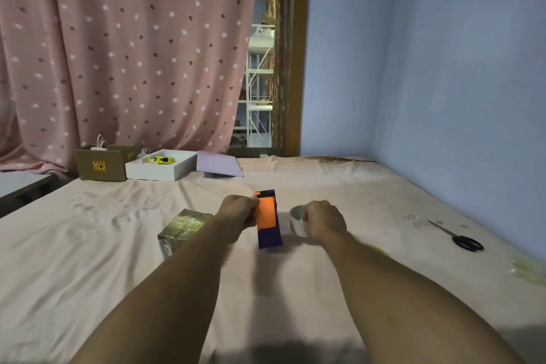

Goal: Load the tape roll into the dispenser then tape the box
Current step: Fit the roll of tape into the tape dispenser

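Observation:
My left hand grips the purple and orange tape dispenser, which stands upright on the pink cloth in the middle of the view. Just to its right, my right hand holds a whitish tape roll, a small gap away from the dispenser. A small cardboard box wrapped in shiny tape lies on the cloth to the left of my left forearm, touched by neither hand.
Black-handled scissors lie at the right. At the back left stand a brown carton, a white tray with a yellow object, and a lilac sheet. A blue wall borders the right side. Crumpled clear tape lies at the right edge.

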Motion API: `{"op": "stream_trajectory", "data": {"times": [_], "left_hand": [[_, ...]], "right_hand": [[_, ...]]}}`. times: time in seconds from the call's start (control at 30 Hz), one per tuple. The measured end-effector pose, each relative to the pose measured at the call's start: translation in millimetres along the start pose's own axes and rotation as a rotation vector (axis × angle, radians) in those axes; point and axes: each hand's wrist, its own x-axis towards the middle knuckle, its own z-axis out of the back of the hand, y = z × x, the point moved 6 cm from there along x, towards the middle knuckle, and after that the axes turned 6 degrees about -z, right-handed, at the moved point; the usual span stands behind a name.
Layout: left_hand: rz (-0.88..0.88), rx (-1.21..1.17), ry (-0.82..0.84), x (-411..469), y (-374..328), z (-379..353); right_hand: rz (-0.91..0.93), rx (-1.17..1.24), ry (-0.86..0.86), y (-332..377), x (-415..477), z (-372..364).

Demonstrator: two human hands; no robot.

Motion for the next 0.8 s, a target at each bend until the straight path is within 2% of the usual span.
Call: {"op": "stream_trajectory", "data": {"times": [0.2,0.4,0.5,0.67,0.73,0.8], "left_hand": [[0.007,-0.009,0.004,7.9,8.6,-4.7],[0.013,-0.019,0.01,13.8,16.6,-4.7],[0.016,-0.016,0.012,12.3,21.2,-5.2],[0.044,-0.03,0.019,14.4,36.3,-5.8],[0.053,-0.036,0.015,13.3,39.6,-6.4],[0.056,-0.035,0.017,12.3,41.2,-8.9]], "right_hand": [[0.009,-0.094,0.064,-11.3,-4.6,-34.4],[0.0,0.004,0.143,-16.6,2.0,-39.2],[0.039,0.091,0.206,-20.2,5.0,-32.7],[0.01,0.083,0.159,-53.9,12.8,2.6],[-0.06,0.015,0.253,-70.0,11.6,11.8],[-0.179,-0.038,0.491,-79.7,5.3,13.1]]}}
